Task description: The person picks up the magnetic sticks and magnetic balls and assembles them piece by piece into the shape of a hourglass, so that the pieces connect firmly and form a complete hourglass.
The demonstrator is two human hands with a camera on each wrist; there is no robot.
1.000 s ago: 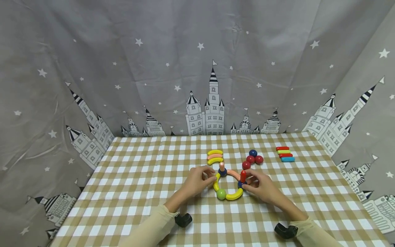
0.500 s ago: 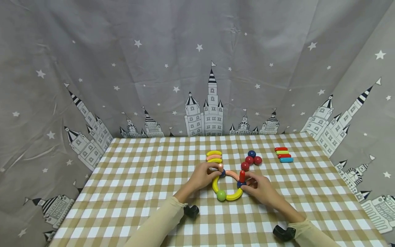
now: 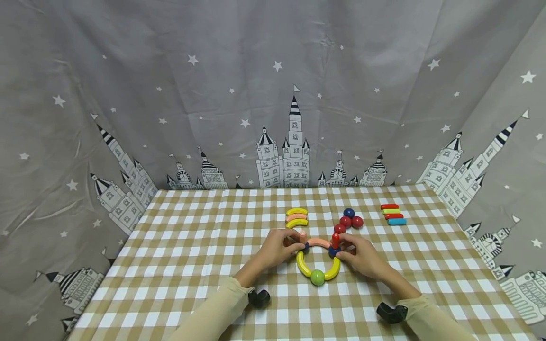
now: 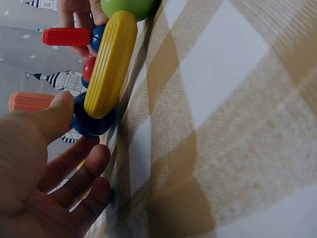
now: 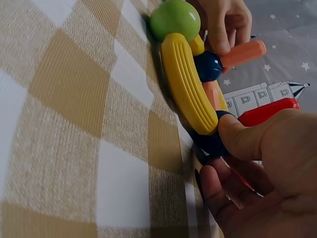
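A ring of toy pieces lies on the tablecloth in front of me: two yellow curved sticks (image 3: 303, 265) meet at a green ball (image 3: 317, 277), and a salmon curved stick (image 3: 319, 242) spans the far side between two dark blue balls. My left hand (image 3: 276, 248) pinches the left blue ball (image 4: 91, 123), thumb on its near side, at the foot of an upright salmon stick (image 4: 30, 101). On the other side, my right hand (image 3: 363, 255) holds the right blue ball (image 5: 212, 145) between thumb and fingers. An upright red stick (image 3: 335, 241) rises from that ball.
Behind the ring lie loose yellow and salmon curved sticks (image 3: 296, 217). Several red balls (image 3: 357, 221) and a dark blue ball (image 3: 349, 213) sit close behind the right hand. Short straight sticks (image 3: 394, 216) lie farther right. A grey castle-print curtain (image 3: 204, 94) stands behind the checked table (image 3: 192, 237).
My left hand has come onto the left blue ball and drawn it toward me. The ring has turned slightly, its green ball shifting right and nearer. My right hand keeps its hold.
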